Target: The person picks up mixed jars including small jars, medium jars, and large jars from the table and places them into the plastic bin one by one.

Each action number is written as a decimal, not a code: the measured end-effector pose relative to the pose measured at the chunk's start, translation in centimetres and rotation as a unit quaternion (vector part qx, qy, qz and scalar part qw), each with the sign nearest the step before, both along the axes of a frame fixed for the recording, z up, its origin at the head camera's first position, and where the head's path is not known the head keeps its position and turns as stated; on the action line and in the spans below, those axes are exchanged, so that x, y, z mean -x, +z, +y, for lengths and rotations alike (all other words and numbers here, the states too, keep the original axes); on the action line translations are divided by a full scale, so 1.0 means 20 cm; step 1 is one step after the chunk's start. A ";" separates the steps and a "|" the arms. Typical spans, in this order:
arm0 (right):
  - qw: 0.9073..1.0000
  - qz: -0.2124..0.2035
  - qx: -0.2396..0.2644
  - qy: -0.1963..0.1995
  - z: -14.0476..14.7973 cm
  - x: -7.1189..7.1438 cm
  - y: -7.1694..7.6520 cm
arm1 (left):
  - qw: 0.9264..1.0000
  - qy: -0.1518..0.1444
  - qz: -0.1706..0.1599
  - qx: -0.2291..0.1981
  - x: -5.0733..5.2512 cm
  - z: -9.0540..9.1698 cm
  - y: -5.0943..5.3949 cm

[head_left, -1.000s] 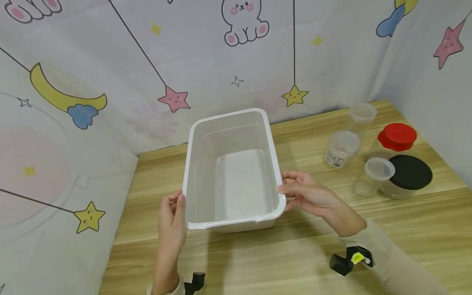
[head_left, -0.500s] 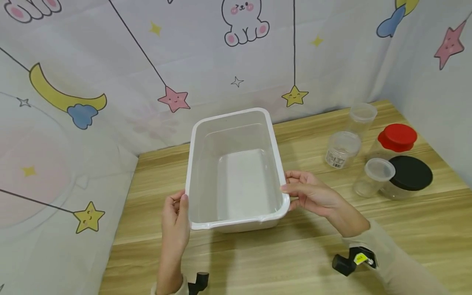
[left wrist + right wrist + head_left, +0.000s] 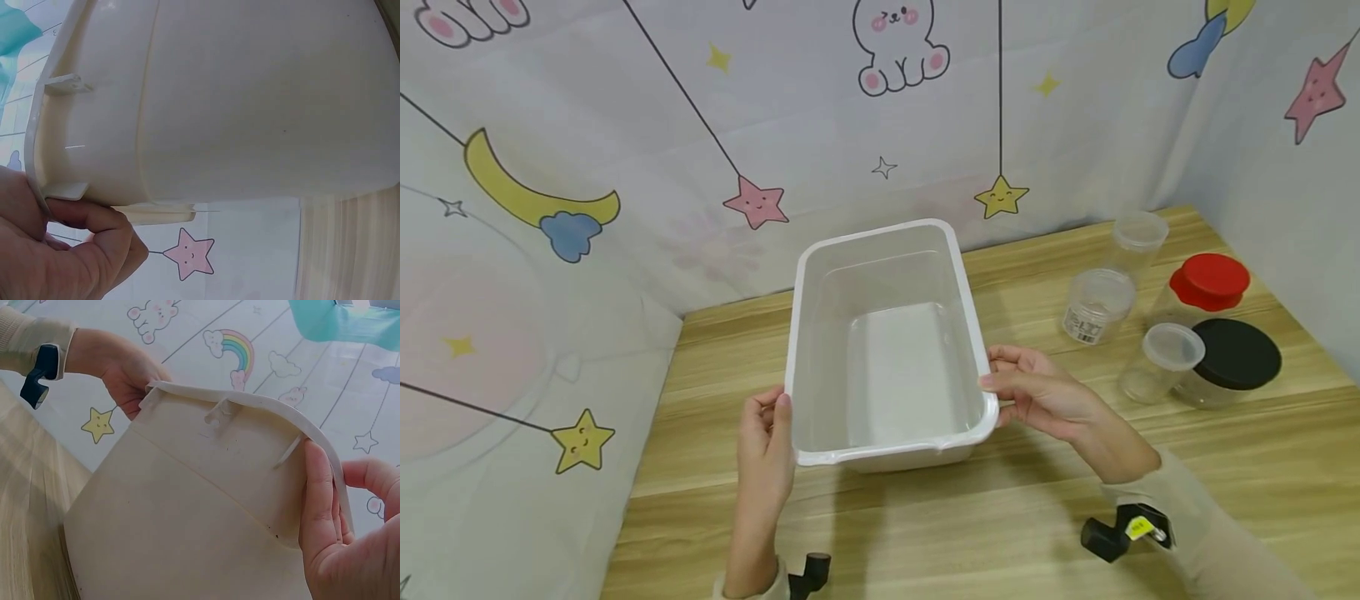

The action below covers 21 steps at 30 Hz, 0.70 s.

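At the head view's centre, the person's left hand [image 3: 766,446] and right hand [image 3: 1048,400] grip opposite sides of a deep, off-white rectangular plastic tub [image 3: 898,367], thumbs over its rim and fingers curled beneath, presumably to balance its weight.

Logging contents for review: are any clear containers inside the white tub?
No, all five containers stand on the table, outside the white tub.
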State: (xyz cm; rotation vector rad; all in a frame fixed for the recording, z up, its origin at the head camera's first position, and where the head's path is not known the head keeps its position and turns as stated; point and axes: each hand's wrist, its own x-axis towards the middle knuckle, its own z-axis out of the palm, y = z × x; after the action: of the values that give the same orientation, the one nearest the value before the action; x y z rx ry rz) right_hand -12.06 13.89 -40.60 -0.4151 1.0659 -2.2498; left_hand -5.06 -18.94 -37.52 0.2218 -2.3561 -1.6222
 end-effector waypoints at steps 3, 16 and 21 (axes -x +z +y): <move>1.000 0.000 -0.006 -0.004 0.01 0.00 0.00 | 1.000 -0.001 0.000 0.004 0.00 0.01 0.00; 1.000 0.001 0.004 -0.004 0.03 0.00 0.00 | 1.000 -0.005 0.014 0.017 0.00 0.02 -0.01; 1.000 0.001 0.012 -0.004 0.04 0.00 0.00 | 1.000 -0.007 0.011 0.017 0.01 0.03 -0.01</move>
State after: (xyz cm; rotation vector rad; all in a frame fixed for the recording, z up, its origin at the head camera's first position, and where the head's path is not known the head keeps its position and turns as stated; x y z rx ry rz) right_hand -12.03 14.62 -40.66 -0.4238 1.0435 -2.2720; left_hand -5.21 -18.31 -37.72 0.1801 -2.3713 -1.5821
